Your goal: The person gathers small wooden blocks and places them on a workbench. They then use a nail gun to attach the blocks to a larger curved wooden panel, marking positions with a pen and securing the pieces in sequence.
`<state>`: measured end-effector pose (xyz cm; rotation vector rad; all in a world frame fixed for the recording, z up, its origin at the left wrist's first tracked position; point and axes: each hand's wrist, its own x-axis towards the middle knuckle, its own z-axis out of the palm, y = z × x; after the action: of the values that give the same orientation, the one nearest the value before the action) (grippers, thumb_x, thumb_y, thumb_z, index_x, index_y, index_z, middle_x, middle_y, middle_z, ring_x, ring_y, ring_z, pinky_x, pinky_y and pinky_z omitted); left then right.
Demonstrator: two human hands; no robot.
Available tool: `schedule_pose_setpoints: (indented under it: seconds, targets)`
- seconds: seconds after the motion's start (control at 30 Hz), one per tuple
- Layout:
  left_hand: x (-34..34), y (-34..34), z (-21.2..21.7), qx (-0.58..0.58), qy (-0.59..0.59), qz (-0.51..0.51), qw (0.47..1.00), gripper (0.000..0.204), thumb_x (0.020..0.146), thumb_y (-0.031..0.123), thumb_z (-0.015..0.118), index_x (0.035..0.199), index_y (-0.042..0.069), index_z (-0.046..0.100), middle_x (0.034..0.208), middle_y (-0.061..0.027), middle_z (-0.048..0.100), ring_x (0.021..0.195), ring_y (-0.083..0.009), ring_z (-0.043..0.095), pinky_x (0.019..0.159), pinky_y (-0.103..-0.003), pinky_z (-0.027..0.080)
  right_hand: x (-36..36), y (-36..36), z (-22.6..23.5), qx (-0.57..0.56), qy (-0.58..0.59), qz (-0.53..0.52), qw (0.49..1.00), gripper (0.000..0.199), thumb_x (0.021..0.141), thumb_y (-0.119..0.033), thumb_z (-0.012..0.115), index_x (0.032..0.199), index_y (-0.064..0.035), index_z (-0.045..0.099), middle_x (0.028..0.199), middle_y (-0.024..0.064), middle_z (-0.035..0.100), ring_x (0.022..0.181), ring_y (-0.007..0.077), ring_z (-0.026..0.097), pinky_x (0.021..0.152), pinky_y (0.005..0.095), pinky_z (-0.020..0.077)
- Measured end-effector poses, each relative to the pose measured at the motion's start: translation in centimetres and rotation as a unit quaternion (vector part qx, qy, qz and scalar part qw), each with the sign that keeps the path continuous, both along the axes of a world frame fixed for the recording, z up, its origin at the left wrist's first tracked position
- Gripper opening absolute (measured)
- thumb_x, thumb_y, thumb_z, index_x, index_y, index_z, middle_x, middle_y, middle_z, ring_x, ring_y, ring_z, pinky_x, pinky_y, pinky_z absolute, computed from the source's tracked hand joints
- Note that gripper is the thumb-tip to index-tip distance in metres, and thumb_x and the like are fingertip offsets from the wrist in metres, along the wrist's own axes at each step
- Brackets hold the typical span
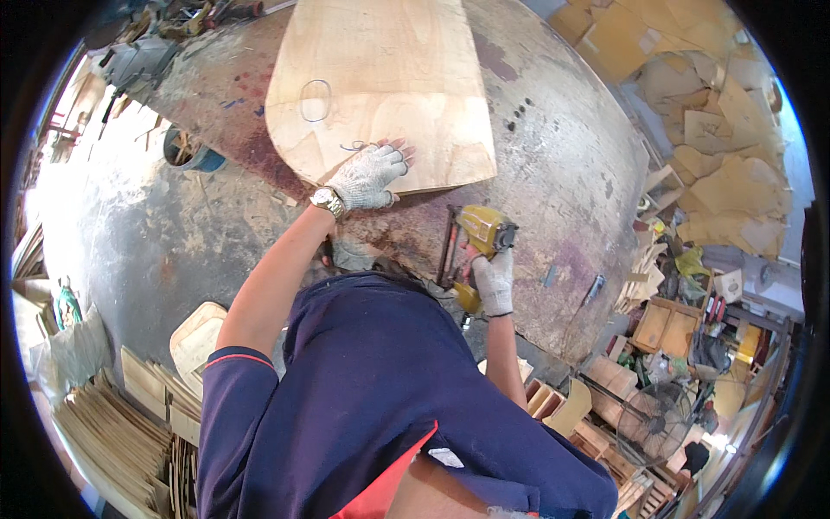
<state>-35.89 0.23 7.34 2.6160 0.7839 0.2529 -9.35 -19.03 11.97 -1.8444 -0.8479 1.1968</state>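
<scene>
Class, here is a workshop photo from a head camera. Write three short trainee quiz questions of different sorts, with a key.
1. True or false: the left hand rests flat on the plywood panel.
2. What does the right hand grip? A) hammer B) yellow nail gun C) saw
3. Fill in: both hands wear ___ knitted gloves.

Key: 1 true; 2 B; 3 white fingerless.

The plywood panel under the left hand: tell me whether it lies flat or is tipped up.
Flat. The plywood panel rests on the worn workbench, with the left hand pressed palm down on its near edge.
</scene>
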Motion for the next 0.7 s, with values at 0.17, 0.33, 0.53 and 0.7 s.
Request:
schedule_pose_setpoints:
  seconds: [0.17, 0.33, 0.53, 0.7]
  targets:
    - [-1.5, 0.0, 0.0, 0.021, -0.011, -0.003, 1.000, 0.077, 0.077, 0.028, 0.081, 0.144, 0.001, 0.055, 0.161, -0.0145, 0.044, 0.155, -0.0327, 0.032, 0.129, -0.050, 0.022, 0.0, 0.7, -0.2, 0.005, -0.021, 0.017, 1.000, 0.025, 0.092, -0.005, 0.073, 0.115, 0.0027, 0.067, 0.086, 0.0077, 0.071, 0.049, 0.0123, 0.059, 0.044, 0.0302, 0.0477]
    - [-1.4, 0.1, -0.6, 0.041, 0.016, -0.023, 0.999, 0.075, 0.074, 0.024, 0.079, 0.142, 0.001, 0.056, 0.161, -0.0148, 0.043, 0.156, -0.0339, 0.031, 0.129, -0.052, 0.022, -1.2, 2.0, -2.0, 0.011, -0.024, 0.081, 0.996, 0.014, 0.096, -0.003, 0.068, 0.110, 0.0008, 0.068, 0.089, 0.0046, 0.071, 0.051, 0.0097, 0.058, 0.047, 0.0276, 0.0474]
    - [-1.4, -0.3, -1.0, 0.049, -0.016, -0.010, 0.999, 0.069, 0.075, 0.023, 0.078, 0.137, 0.000, 0.059, 0.158, -0.0163, 0.047, 0.155, -0.0339, 0.032, 0.129, -0.051, 0.023, -2.5, 2.2, -2.8, 0.029, -0.023, 0.087, 0.996, 0.020, 0.096, -0.005, 0.069, 0.114, 0.0025, 0.067, 0.096, 0.0057, 0.073, 0.054, 0.0103, 0.059, 0.049, 0.0264, 0.0485]
    - [-1.3, -0.2, -1.4, 0.070, -0.019, -0.011, 0.997, 0.069, 0.073, 0.026, 0.079, 0.136, 0.003, 0.062, 0.158, -0.0156, 0.048, 0.153, -0.0328, 0.035, 0.128, -0.052, 0.025, -2.1, 2.6, 0.7, 0.005, -0.041, 0.075, 0.996, 0.028, 0.092, -0.006, 0.074, 0.118, 0.0018, 0.066, 0.093, 0.0088, 0.074, 0.060, 0.0118, 0.065, 0.050, 0.0295, 0.0518]
